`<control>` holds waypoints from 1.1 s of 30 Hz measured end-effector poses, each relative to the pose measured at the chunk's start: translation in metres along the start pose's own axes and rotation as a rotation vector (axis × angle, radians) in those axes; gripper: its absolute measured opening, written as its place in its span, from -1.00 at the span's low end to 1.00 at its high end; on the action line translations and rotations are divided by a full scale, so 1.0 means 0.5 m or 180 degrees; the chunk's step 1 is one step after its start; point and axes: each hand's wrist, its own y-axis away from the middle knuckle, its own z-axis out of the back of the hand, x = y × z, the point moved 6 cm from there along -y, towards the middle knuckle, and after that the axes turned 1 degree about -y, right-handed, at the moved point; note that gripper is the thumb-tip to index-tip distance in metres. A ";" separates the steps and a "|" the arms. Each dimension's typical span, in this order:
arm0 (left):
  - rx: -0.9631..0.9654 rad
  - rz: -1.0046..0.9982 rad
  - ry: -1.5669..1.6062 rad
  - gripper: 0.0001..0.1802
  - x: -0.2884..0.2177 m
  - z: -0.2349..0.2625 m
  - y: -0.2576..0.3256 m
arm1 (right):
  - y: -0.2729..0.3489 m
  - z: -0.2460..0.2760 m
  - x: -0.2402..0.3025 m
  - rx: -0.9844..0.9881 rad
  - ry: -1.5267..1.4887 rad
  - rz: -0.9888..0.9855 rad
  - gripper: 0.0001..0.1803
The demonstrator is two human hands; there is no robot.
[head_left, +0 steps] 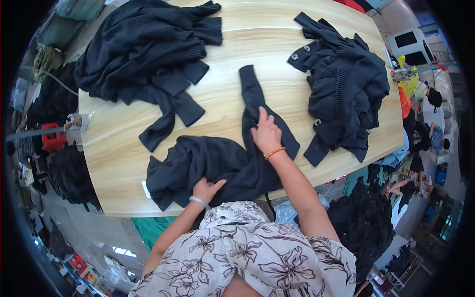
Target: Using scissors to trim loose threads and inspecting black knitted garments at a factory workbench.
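Note:
A dark navy knit garment (213, 161) lies rumpled along the near edge of the table, one sleeve (251, 81) stretching away from me. On that sleeve rests my right hand (267, 133), its fingers extended and apart over the cloth. My left hand (207, 190) is low on the body of the garment, thumb stretched out to the right. Folds of cloth partly hide the left fingers.
The pale wood-look table (222, 101) carries a large heap of dark knitwear (138, 54) at far left and another dark pile (346, 89) with big buttons at right. More dark clothing (358, 222) lies beyond the right edge. Other people (435, 136) are farther off at right.

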 end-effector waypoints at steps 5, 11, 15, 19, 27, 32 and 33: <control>-0.0656 -0.0926 -0.0139 -0.59 -0.136 0.008 -0.105 | -0.022 0.073 -0.112 -0.0622 -0.1245 0.0255 -0.48; -0.1755 -0.2247 0.0762 -0.43 -0.203 0.222 -0.104 | 0.115 0.350 -0.174 -0.1780 -0.2720 0.0756 -0.55; -0.0995 -0.2048 0.0809 -0.33 -0.174 0.265 0.000 | 0.215 0.271 -0.302 -0.1006 -0.2737 0.0243 -0.65; -0.0057 -0.1726 0.0477 -0.54 -0.067 0.196 0.030 | 0.290 0.108 -0.417 -0.0039 -0.0264 -0.1124 -0.57; 0.0679 -0.1331 0.1429 -0.70 -0.069 0.181 0.044 | 0.307 0.118 -0.257 -0.0432 -0.0263 0.0133 -0.72; 0.0921 -0.0958 0.2605 -0.68 -0.102 0.225 0.035 | 0.206 0.059 -0.181 -0.0319 -0.0838 0.0881 -0.50; 0.0879 -0.0959 0.2767 -0.66 -0.107 0.233 0.027 | 0.169 0.020 -0.225 -0.0192 -0.0677 0.0903 -0.60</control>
